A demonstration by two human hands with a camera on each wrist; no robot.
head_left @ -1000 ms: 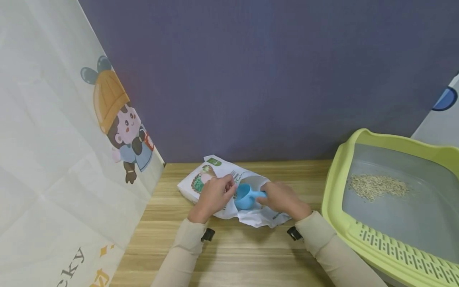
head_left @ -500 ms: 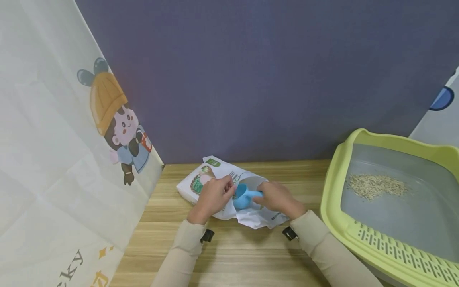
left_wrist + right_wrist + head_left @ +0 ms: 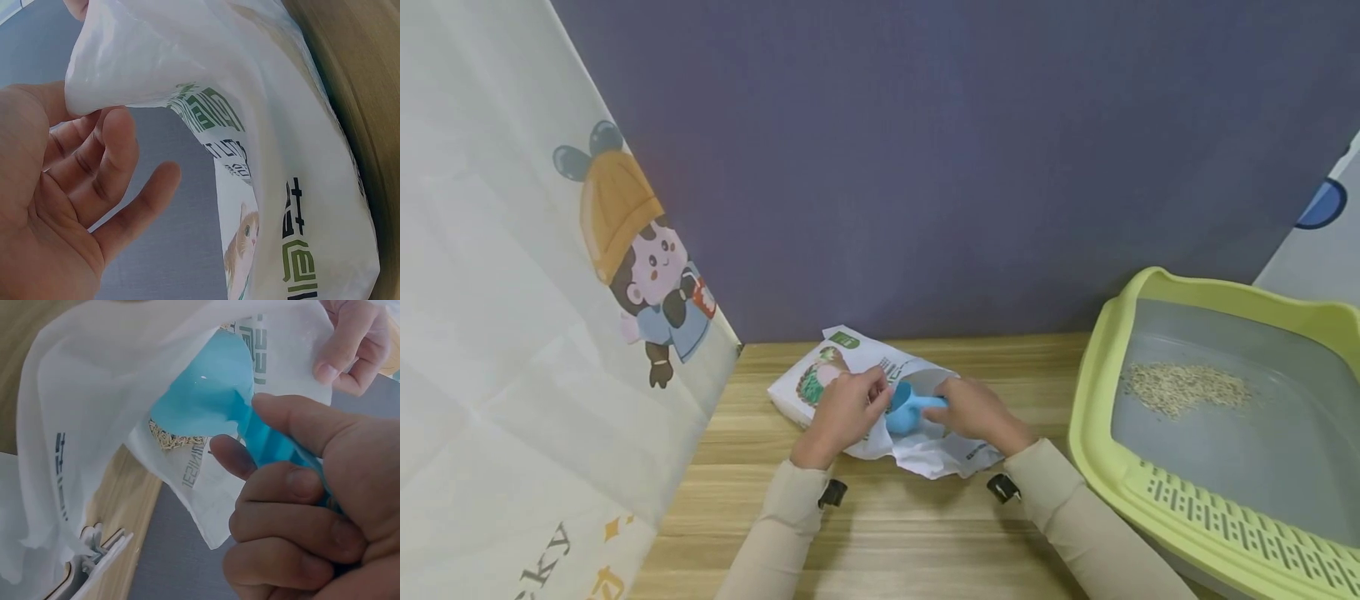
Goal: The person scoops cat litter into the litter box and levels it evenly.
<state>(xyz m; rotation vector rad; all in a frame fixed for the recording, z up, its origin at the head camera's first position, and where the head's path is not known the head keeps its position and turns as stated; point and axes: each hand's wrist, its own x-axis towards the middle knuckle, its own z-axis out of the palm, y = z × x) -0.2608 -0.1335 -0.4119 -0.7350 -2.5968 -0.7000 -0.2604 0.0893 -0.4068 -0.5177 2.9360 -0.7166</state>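
A white plastic bag with a cat picture and green print lies on its side on the wooden table. My left hand pinches the edge of its mouth between thumb and fingers, lifting the film, as the left wrist view shows. In my right hand is a blue scoop, its handle wrapped by the curled fingers. The scoop's bowl is inside the bag's mouth, beside tan litter pellets. Part of the bowl is hidden behind the bag film.
A grey litter box with a yellow-green rim stands at the right, a heap of pellets on its floor. A dark blue panel rises behind the table. On the left hangs a white printed sheet.
My right hand and the scoop have shifted slightly left, deeper into the bag's mouth. My left hand keeps its pinch on the bag's edge, nearly still.
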